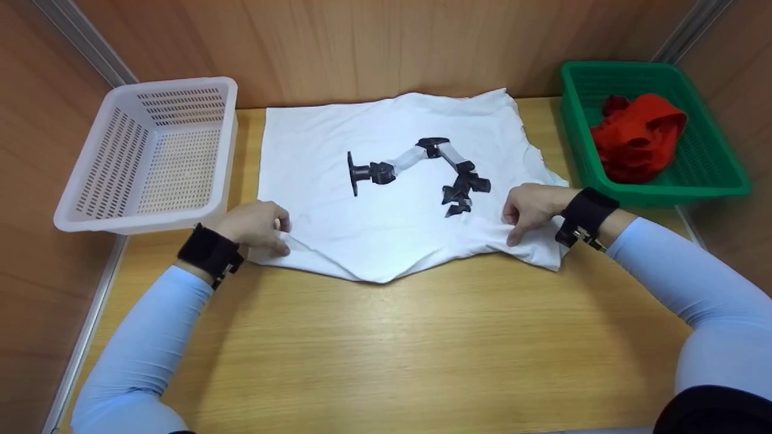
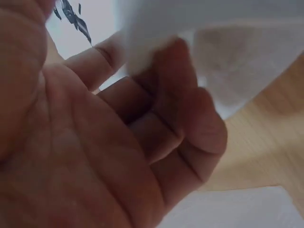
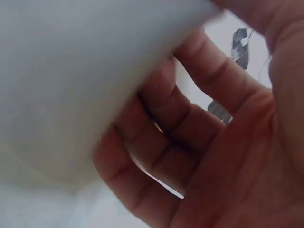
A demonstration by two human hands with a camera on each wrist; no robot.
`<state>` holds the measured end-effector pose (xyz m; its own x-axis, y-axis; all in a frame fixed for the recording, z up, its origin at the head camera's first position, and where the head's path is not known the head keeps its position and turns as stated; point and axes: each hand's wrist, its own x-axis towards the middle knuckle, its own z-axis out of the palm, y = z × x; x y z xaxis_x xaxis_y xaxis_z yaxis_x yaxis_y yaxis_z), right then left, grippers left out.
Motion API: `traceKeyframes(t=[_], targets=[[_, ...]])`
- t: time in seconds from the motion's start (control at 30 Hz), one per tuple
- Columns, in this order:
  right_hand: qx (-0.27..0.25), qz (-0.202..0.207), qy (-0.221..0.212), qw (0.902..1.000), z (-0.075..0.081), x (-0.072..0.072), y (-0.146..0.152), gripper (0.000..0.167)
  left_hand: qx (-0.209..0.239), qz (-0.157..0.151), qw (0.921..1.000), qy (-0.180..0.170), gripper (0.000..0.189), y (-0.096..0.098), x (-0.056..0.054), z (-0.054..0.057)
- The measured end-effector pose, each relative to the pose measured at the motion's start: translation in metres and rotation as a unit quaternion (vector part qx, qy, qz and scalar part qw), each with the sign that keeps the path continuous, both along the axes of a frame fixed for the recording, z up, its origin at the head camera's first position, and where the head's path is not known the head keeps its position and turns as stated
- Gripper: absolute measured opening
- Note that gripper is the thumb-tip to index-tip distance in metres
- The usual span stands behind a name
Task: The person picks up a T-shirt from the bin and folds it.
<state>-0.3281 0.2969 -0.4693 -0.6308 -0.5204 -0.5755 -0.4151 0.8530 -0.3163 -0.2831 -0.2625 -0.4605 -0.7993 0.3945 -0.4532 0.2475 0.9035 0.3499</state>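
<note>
A white T-shirt with a printed black and grey robot arm lies spread sideways on the table, its near edge partly lifted and rippled. My left hand pinches the near left corner between thumb and curled fingers. In the left wrist view, the cloth hangs over the fingertips of that hand. On the other side, my right hand pinches the near edge close to the sleeve. White fabric fills much of the right wrist view, held at the fingers of the right hand.
At the left stands a white perforated basket. A green basket at the right has red cloth in it. Wooden panels close off the back and sides. Bare tabletop shows in front of the shirt.
</note>
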Motion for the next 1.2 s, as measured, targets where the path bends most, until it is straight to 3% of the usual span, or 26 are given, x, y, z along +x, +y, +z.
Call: traceKeyframes(t=[0.13,0.2,0.27,0.37,0.47,0.63,0.7,0.8,0.9,0.97,1.13,1.2], targets=[[-0.049,-0.005,0.002,0.9988,0.002,0.008,0.002,0.052,0.042,0.011,0.9989,0.019,0.023,-0.005,0.002,-0.004],[-0.076,-0.019,-0.011,0.9969,0.003,0.010,0.003,0.042,0.081,0.031,0.9961,0.015,0.020,-0.008,0.002,-0.005],[-0.097,-0.044,-0.028,0.9939,0.004,0.012,0.005,0.027,0.123,0.056,0.9907,0.010,0.021,-0.012,0.004,-0.004],[-0.103,-0.075,-0.034,0.9912,0.005,0.011,0.007,0.039,0.173,0.096,0.9801,0.019,0.019,-0.015,0.006,-0.002],[-0.091,-0.097,-0.011,0.9911,0.011,0.006,0.011,0.042,0.201,0.134,0.9679,0.069,0.016,-0.015,0.005,-0.001],[-0.100,-0.100,0.027,0.9895,0.036,-0.018,0.017,0.022,0.218,0.202,0.9367,0.185,0.013,-0.008,-0.005,0.000],[-0.105,-0.087,0.055,0.9891,0.050,-0.034,0.017,0.019,0.202,0.219,0.9300,0.216,0.013,-0.003,-0.010,0.002],[-0.098,-0.082,0.114,0.9852,0.070,-0.061,0.011,0.019,0.161,0.236,0.9272,0.243,0.011,0.005,-0.020,0.005],[-0.083,-0.117,0.176,0.9739,0.083,-0.086,0.004,0.030,0.111,0.243,0.9277,0.260,0.009,0.013,-0.035,0.007],[-0.072,-0.157,0.225,0.9590,0.084,-0.099,-0.003,0.038,0.083,0.251,0.9240,0.277,0.015,0.017,-0.048,0.007],[-0.074,-0.238,0.334,0.9089,0.064,-0.117,-0.022,0.054,0.035,0.291,0.9112,0.289,0.034,0.020,-0.079,0.005],[-0.073,-0.242,0.347,0.9031,0.054,-0.116,-0.024,0.055,0.027,0.297,0.9171,0.265,0.042,0.021,-0.083,0.002]])
